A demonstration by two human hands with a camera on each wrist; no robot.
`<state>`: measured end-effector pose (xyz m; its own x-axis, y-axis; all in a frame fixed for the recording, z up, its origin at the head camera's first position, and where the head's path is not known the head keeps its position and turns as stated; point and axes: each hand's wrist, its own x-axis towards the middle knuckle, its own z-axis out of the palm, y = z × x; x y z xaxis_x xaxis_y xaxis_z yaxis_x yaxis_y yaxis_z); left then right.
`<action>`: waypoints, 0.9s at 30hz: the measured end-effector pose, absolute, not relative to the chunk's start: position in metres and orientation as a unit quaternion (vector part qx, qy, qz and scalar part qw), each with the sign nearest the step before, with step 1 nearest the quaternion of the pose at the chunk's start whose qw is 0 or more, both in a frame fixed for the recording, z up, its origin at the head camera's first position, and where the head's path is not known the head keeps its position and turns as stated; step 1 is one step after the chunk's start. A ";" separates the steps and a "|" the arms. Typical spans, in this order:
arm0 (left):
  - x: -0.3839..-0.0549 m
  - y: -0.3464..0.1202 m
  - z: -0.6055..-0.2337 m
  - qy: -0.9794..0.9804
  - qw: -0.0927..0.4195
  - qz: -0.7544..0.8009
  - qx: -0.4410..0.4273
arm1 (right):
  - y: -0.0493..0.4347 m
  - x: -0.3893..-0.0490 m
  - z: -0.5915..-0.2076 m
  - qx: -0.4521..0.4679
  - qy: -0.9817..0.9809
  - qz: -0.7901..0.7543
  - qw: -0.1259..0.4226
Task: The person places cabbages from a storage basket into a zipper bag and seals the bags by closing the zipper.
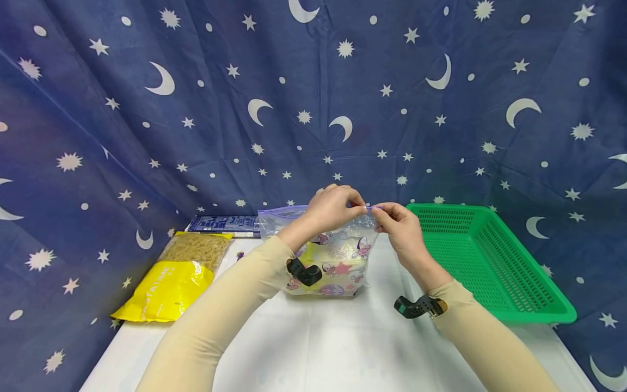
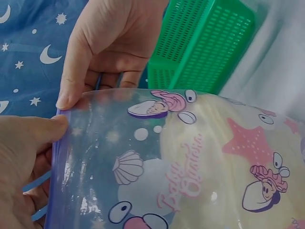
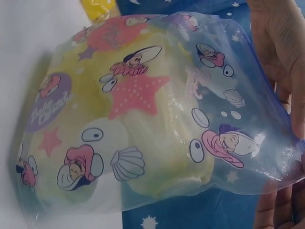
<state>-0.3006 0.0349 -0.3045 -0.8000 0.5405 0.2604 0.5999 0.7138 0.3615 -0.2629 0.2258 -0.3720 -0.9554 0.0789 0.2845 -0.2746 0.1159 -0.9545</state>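
A clear zip bag printed with shells and pink starfish stands on the white table, with something pale yellow inside. Along its top runs a purple zip strip. My left hand pinches that strip near the right end, thumb and fingers on either side. Right beside it, my right hand pinches the bag's top right corner. In the left wrist view the two thumbs are close together on the purple edge. The right wrist view shows the bag's printed front bulging over its contents.
A yellow pasta bag lies at the table's left. Behind it is a flat blue packet near the curtain. A green plastic basket stands at the right. The starry blue curtain hangs close behind the table.
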 end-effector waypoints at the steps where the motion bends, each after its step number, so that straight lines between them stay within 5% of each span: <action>1: -0.301 0.034 -0.304 -0.924 0.065 -0.217 -0.310 | 0.226 -0.263 -0.372 0.068 -0.735 0.662 0.134; 27: -0.303 0.007 -0.292 -0.928 0.017 -0.202 -0.313 | 0.222 -0.262 -0.370 0.033 -0.732 0.668 0.127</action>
